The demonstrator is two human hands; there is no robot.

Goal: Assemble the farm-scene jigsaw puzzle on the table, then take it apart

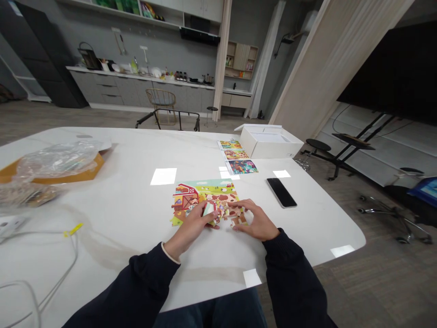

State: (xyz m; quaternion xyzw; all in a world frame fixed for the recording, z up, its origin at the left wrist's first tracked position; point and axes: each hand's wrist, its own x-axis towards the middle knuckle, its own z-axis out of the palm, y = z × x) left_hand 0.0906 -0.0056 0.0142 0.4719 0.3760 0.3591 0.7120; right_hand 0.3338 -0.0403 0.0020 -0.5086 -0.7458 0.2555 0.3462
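While both hands worked over it, a farm jigsaw puzzle [205,200] lay partly assembled near the middle of the worktop [307,228], closer to its near edge, with a red barn at its top left. The left hand [191,230] pinched a pale green piece [209,209] between thumb and fingers, low on the puzzle. The right hand [256,223] was curved with its fingers spread, and its fingertips [239,204] touched loose pieces at the puzzle's lower right.

Toward the far edge stood three picture cards [235,157], overlapping in a column, and beside them sat an open white box [269,143] at the far right corner. A phone [282,192] lay face up to the puzzle's right. By the left edge, a plastic bag [58,159] lay over an orange board [58,172], and a white cable [44,282] with a yellow tag [73,230] ran along the near left corner. Past the worktop stood a gold chair [161,102].
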